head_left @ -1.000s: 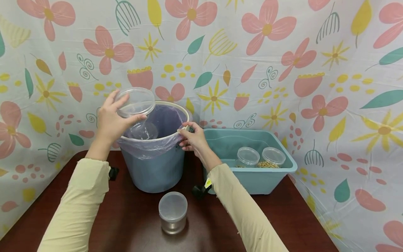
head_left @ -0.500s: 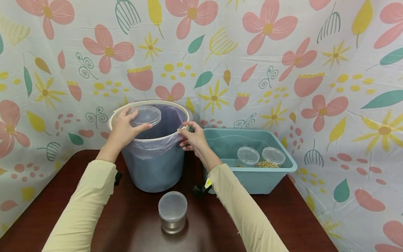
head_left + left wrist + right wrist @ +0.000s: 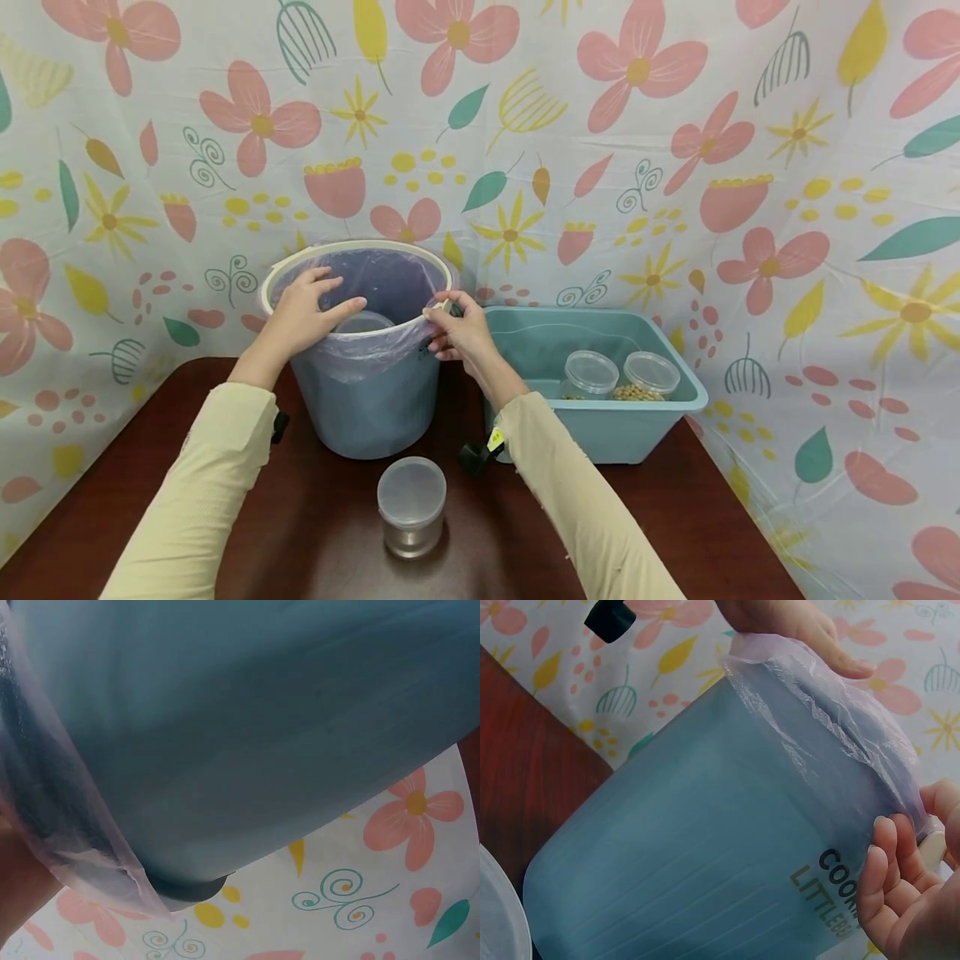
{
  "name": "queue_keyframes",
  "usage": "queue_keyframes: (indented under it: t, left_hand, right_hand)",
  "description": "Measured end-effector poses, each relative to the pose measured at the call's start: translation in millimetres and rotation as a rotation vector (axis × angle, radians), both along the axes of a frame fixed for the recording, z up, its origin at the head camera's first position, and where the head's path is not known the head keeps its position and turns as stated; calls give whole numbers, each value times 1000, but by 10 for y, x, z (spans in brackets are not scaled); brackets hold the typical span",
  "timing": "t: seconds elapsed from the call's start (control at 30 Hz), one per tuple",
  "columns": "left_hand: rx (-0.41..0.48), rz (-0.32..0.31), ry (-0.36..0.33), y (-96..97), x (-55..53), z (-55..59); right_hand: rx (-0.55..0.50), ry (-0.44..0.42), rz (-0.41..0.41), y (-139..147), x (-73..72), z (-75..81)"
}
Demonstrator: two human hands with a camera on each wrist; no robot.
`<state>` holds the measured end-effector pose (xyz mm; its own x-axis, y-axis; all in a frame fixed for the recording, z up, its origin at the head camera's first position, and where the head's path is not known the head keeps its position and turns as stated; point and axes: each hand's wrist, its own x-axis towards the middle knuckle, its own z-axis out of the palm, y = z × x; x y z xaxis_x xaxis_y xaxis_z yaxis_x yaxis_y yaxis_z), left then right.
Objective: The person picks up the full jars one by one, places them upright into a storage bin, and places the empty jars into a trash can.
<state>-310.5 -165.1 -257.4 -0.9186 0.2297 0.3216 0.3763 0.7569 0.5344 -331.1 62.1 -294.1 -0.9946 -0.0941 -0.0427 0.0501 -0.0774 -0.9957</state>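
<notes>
A blue trash can [image 3: 367, 408] with a cream rim stands on the table, lined with a translucent purple bag [image 3: 352, 354] folded over its edge. My left hand [image 3: 300, 315] is over the near left rim, fingers spread and holding nothing. Just past its thumb, a clear round plastic container [image 3: 363, 322] shows inside the can, its lower part hidden by the rim. At the right side of the can, my right hand [image 3: 467, 333] pinches the rim between thumb and fingers. The right wrist view shows those curled fingertips [image 3: 885, 825] at the bag's edge.
A clear jar [image 3: 412, 508] with a frosted lid stands on the dark wood table [image 3: 315, 517] in front of the can. To the right is a blue-green tub [image 3: 630, 429] with two lidded jars [image 3: 592, 372], at least one holding beans. A flowered cloth [image 3: 570, 108] hangs behind.
My left hand has lowered to the right over the trash can and let go of the clear container, which has dropped inside. The right hand has stayed on the rim.
</notes>
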Motion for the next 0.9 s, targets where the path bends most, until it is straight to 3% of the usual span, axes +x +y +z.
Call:
queue_keyframes:
  t: [0.27,0.6,0.9]
  left_hand:
    - [17,-3,123,4,16,-40]
    - [55,0,170,-21,136,-60]
    - [124,1,281,-60,240,-119]
  right_hand:
    - [-1,16,-10,21,1,-2]
    - [-18,22,-2,35,-5,-26]
    - [-22,30,18,19,-8,-54]
